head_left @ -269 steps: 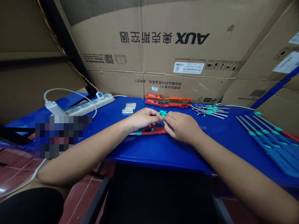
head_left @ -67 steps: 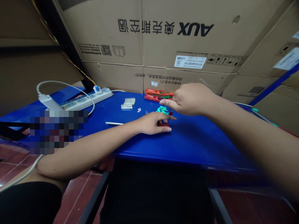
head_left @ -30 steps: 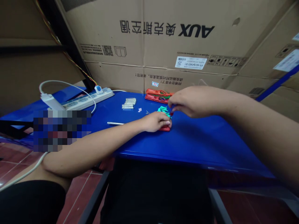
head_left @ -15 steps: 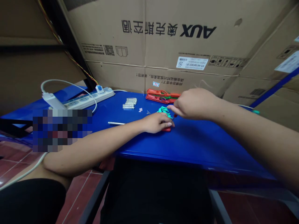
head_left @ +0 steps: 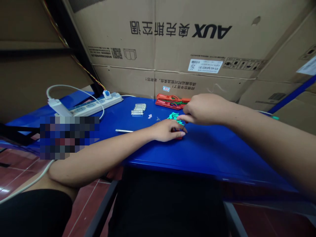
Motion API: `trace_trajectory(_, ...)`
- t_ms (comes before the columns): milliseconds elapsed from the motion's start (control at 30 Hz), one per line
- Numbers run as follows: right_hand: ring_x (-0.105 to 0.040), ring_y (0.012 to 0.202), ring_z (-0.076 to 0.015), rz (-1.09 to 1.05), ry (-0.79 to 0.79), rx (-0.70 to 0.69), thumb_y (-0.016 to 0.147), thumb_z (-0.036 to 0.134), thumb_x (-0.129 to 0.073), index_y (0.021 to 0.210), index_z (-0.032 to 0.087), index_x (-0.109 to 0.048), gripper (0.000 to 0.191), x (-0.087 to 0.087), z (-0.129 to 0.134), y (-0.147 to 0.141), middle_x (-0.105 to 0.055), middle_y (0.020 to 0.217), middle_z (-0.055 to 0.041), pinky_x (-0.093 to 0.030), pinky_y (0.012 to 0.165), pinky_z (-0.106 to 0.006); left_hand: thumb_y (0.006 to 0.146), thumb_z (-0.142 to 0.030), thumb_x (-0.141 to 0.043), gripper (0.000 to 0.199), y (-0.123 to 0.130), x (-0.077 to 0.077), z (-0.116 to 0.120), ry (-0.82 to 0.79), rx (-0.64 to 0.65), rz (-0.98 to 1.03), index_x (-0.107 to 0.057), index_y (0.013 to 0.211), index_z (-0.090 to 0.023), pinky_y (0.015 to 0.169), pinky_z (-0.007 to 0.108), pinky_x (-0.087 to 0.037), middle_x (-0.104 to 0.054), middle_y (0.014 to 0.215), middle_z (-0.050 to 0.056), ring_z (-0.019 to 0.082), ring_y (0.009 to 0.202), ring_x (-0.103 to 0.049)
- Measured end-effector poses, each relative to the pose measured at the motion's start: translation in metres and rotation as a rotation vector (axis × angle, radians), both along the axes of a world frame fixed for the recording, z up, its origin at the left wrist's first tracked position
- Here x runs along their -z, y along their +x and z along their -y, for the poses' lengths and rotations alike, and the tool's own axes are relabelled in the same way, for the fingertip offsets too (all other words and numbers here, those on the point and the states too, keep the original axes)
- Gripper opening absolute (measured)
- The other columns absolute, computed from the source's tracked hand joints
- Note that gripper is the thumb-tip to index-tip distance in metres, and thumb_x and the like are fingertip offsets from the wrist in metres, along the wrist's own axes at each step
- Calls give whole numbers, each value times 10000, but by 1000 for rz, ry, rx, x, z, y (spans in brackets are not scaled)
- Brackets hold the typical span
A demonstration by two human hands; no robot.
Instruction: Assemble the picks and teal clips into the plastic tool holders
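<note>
My left hand (head_left: pixel 168 130) rests on the blue table, its fingers curled over a red part (head_left: pixel 179 138) that is mostly hidden beneath them. Above and right of it, my right hand (head_left: pixel 197 110) is closed round a small screwdriver (head_left: pixel 186 123), whose red end shows below the fingers and points down toward the left fingertips. Green pieces (head_left: pixel 173 116) lie in a pile just behind my left hand. Red and orange plastic parts (head_left: pixel 169 101) are stacked by the cardboard, partly behind my right hand.
Silver cylinders (head_left: pixel 138 109), small pink pieces (head_left: pixel 150 116) and tiny screws (head_left: pixel 158 119) lie left of the pile. A metal rod (head_left: pixel 124 131) is near my left forearm. A white power strip (head_left: pixel 98 104) with cables sits at the left. Cardboard (head_left: pixel 172 49) stands behind.
The view has shifted slightly, so the table items appear a little further right. My left thumb and fingers have parted slightly over the red part; my right hand stays round the screwdriver.
</note>
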State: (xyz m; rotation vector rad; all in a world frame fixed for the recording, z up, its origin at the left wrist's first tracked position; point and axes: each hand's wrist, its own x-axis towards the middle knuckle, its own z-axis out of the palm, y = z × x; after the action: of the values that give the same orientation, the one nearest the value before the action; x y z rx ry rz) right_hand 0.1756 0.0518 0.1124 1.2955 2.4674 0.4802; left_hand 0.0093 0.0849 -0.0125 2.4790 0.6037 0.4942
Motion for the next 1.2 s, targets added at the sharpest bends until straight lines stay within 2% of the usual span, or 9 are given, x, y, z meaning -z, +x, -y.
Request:
trace_trajectory(67, -529, 565, -200, 10, 12, 17, 964, 556, -337, 816, 164, -716, 565, 0, 2, -1, -639, 670, -113, -262, 484, -299, 986, -333, -506, 280, 0, -1, 0, -41, -9, 8, -718, 1074, -172, 834, 279, -488, -740, 1010, 52, 155, 906, -669)
trace_trajectory(200, -575, 656, -193, -112, -136, -99, 898, 444, -530, 1116, 206, -665, 349, -10, 3, 9, -702, 909, -88, -314, 513, -290, 990, -321, -498, 280, 1, -2, -2, -51, 5, 11, -735, 961, -174, 854, 276, -479, -748, 972, 38, 153, 917, -668)
trace_trajectory(300, -581, 674, -169, -133, -175, -115, 862, 317, -578, 1049, 234, -693, 235, -18, 0, 16, -696, 919, -58, -324, 537, -275, 991, -316, -491, 293, 0, -3, -2, -54, 16, -8, -740, 950, -167, 822, 269, -471, -747, 941, 40, 146, 877, -658)
trace_trajectory(400, -556, 632, -160, -98, -122, -120, 884, 319, -541, 963, 215, -722, 223, -16, -1, 12, -675, 809, -53, -306, 536, -275, 941, -353, -579, 239, -1, -4, 0, -16, 5, -29, -732, 978, -174, 755, 259, -463, -731, 918, 36, 142, 819, -639)
trace_trajectory(633, -588, 651, -263, 19, 47, 33, 986, 596, -256, 776, 136, -740, 700, -3, 5, -6, -636, 657, -140, -330, 577, -343, 748, -376, -778, 405, -2, -2, 2, -65, -80, -66, -683, 1082, -168, 784, 274, -486, -709, 1059, 61, 166, 879, -644)
trace_trajectory(767, -574, 631, -225, 26, -41, 21, 936, 566, -423, 939, 168, -724, 498, -11, 4, -4, -671, 754, -111, -320, 572, -325, 712, -361, -811, 496, -1, -2, 2, -29, -98, -76, -666, 1143, -163, 774, 271, -489, -705, 998, 46, 168, 866, -641)
trace_trajectory(867, -539, 587, -195, 64, -135, 47, 926, 525, -451, 946, 193, -716, 425, -16, 2, -1, -667, 746, -86, -316, 558, -319, 738, -352, -798, 470, -1, -2, 3, 12, -71, -58, -672, 1149, -160, 770, 274, -483, -710, 1003, 52, 167, 862, -638)
trace_trajectory(1067, -532, 557, -195, 2, -158, 148, 951, 672, -267, 774, 172, -710, 690, -12, 2, -7, -626, 636, -100, -324, 549, -331, 986, -365, -508, 288, -1, -3, 4, -92, -38, 14, -711, 1100, -196, 820, 264, -490, -746, 1114, 46, 145, 918, -677)
trace_trajectory(1200, -575, 662, -210, -41, -88, 51, 927, 635, -421, 963, 184, -711, 537, -15, 3, -1, -684, 818, -113, -315, 557, -318, 1007, -350, -474, 311, 0, -3, 2, -104, -73, 12, -728, 1085, -187, 904, 269, -481, -759, 1079, 34, 157, 1014, -680)
